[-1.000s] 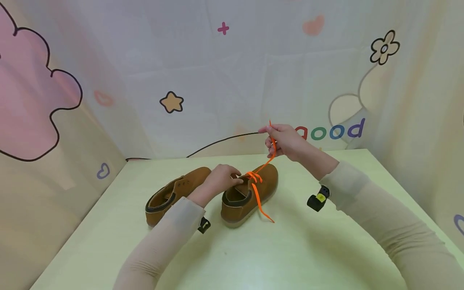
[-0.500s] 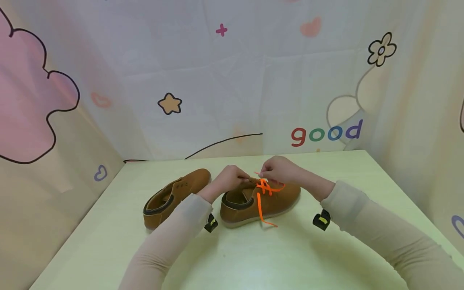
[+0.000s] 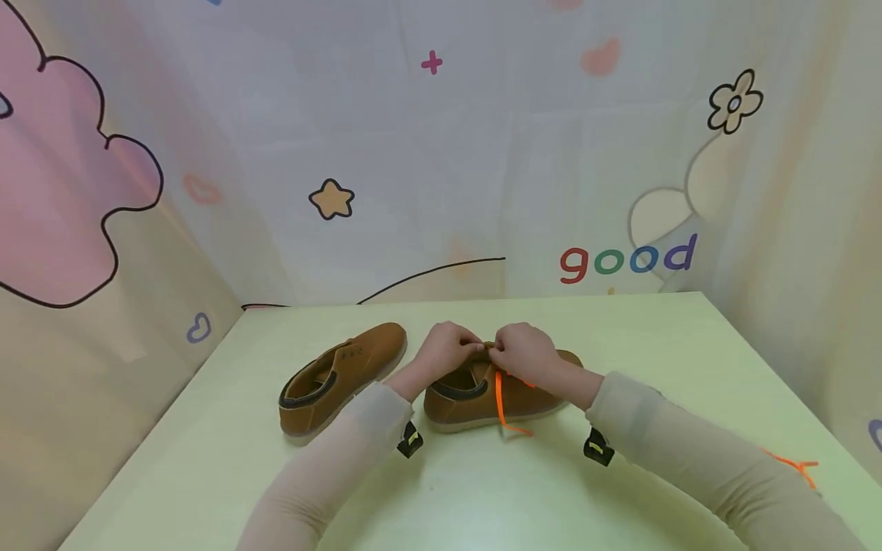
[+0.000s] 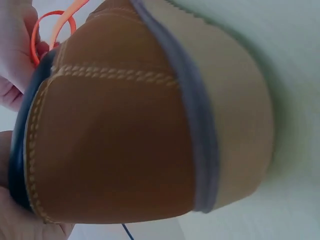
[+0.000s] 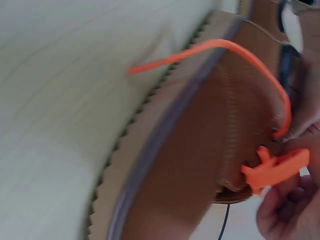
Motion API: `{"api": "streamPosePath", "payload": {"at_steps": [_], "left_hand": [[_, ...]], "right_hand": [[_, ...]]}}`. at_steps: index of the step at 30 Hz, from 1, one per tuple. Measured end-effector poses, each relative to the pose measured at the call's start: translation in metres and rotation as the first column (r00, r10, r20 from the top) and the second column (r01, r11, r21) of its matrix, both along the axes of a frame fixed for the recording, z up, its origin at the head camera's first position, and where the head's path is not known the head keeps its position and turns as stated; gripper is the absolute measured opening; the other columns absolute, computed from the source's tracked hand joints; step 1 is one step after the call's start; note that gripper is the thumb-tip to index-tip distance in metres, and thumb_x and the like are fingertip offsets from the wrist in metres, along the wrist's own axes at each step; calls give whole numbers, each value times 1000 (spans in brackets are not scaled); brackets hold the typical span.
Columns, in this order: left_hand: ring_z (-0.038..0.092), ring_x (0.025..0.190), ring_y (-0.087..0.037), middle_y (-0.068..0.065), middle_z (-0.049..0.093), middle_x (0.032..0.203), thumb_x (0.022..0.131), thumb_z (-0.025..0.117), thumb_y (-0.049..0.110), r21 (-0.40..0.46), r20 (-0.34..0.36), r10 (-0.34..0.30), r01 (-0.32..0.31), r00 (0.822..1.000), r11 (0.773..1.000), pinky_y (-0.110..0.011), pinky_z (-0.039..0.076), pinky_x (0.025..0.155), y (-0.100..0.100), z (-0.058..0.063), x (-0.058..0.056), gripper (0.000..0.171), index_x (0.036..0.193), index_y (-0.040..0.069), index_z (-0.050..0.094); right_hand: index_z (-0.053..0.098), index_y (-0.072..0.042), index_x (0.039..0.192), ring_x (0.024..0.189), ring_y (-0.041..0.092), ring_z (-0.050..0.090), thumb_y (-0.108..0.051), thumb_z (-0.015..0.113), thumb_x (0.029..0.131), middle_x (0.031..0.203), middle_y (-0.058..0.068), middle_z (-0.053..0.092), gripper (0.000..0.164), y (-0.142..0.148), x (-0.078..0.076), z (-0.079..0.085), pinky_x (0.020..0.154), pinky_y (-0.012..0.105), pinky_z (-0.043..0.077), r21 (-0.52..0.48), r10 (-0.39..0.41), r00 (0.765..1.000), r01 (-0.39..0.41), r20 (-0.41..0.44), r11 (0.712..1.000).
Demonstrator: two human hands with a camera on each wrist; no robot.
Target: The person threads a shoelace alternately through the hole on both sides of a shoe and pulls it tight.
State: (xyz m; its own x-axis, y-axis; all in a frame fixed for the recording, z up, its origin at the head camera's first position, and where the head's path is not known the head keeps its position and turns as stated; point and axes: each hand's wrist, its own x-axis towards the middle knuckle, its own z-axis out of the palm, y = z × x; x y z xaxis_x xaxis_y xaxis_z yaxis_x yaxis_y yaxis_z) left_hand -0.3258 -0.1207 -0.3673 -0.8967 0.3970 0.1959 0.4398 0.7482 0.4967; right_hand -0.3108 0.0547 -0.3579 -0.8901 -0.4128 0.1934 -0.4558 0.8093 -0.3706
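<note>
A brown leather shoe (image 3: 465, 413) with a pale sole stands mid-table, toe turned to the right. Threaded through its eyelets, an orange shoelace (image 3: 501, 398) hangs one loose end down the near side onto the table. My left hand (image 3: 444, 353) pinches the shoe's far eyelet edge. Right beside it, my right hand (image 3: 529, 358) pinches the lace at the top of the opening, their fingertips almost meeting. In the right wrist view, orange crossings (image 5: 275, 170) lie close against the curled fingers. The fingers hide the lace's other tip.
To the left stands a matching brown shoe (image 3: 365, 371) without a lace. Another orange lace (image 3: 792, 463) lies at the table's right side, partly behind the right sleeve. A printed curtain (image 3: 413, 153) hangs behind the table (image 3: 441, 505).
My right hand has come down from above with the lace end and moved left to meet my left hand at the eyelets. The shoe's toe has swung right and nearer.
</note>
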Motion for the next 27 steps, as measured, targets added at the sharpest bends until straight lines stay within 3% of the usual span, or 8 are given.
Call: {"api": "streamPosePath", "payload": {"at_steps": [4, 6, 11, 15, 20, 23, 25, 27], "left_hand": [[73, 93, -24, -10, 81, 102, 100, 67, 16, 39, -7, 18, -17, 1000, 999, -29, 57, 80, 0, -9, 3, 20, 104, 4, 82], [73, 94, -25, -11, 81, 102, 99, 68, 16, 74, -3, 38, -37, 999, 997, -29, 57, 80, 0, -11, 4, 19, 103, 4, 82], [70, 88, -21, -11, 80, 97, 96, 73, 18, 144, 24, 95, -97, 995, 985, -24, 52, 73, -1, -12, 6, 16, 97, 3, 81], [64, 80, -15, -11, 79, 94, 94, 75, 17, 153, 22, 91, -93, 996, 984, -20, 47, 69, -1, -11, 6, 15, 94, 3, 80], [60, 78, -12, -10, 80, 93, 94, 75, 16, 141, 2, 47, -47, 999, 989, -19, 47, 70, 0, -9, 6, 12, 93, 5, 80], [60, 77, -11, -10, 79, 92, 94, 75, 16, 130, -7, 16, -15, 1000, 991, -19, 46, 70, 0, -8, 5, 13, 93, 5, 80], [59, 76, -11, -10, 79, 91, 93, 75, 17, 120, -12, 5, -3, 1000, 993, -19, 45, 68, 1, -8, 5, 13, 93, 5, 80], [60, 75, -10, -9, 79, 90, 93, 75, 18, 108, -21, 3, -1, 1000, 994, -19, 46, 68, 0, -9, 5, 14, 92, 5, 80]], "right_hand": [[54, -8, 74, 59, 16, 46, -16, 65, 98, 65, 2, 50, 28, -2, 1, -14, 51, 24, 34, 62, -2, 988, 11, -153, 998], [63, -4, 86, 67, 18, 52, -16, 65, 99, 76, 6, 60, 18, -1, -2, -18, 56, 27, 41, 50, 35, 988, -28, -149, 998], [74, 2, 114, 88, 26, 65, -14, 56, 104, 105, 19, 75, 27, 6, -16, -20, 81, 37, 55, -167, 166, 978, -144, 129, 975], [72, 1, 124, 117, 34, 65, -21, 55, 102, 127, 22, 71, 35, 13, -22, -16, 102, 44, 53, -328, 148, 933, -34, 329, 944], [75, -3, 121, 123, 34, 63, -27, 58, 100, 131, 17, 71, 36, 17, -30, -1, 105, 46, 50, -409, 106, 878, 108, 468, 906], [72, -1, 123, 111, 23, 66, -27, 55, 104, 120, 9, 75, 37, 21, -37, 23, 97, 35, 53, -489, 104, 851, 192, 516, 851], [69, 1, 125, 97, 13, 67, -26, 53, 106, 106, 0, 76, 36, 24, -43, 46, 88, 25, 54, -568, 110, 844, 251, 525, 784], [65, 5, 128, 85, 6, 66, -22, 54, 107, 92, -7, 74, 36, 25, -49, 72, 80, 19, 55, -663, 109, 862, 293, 495, 689]]}}
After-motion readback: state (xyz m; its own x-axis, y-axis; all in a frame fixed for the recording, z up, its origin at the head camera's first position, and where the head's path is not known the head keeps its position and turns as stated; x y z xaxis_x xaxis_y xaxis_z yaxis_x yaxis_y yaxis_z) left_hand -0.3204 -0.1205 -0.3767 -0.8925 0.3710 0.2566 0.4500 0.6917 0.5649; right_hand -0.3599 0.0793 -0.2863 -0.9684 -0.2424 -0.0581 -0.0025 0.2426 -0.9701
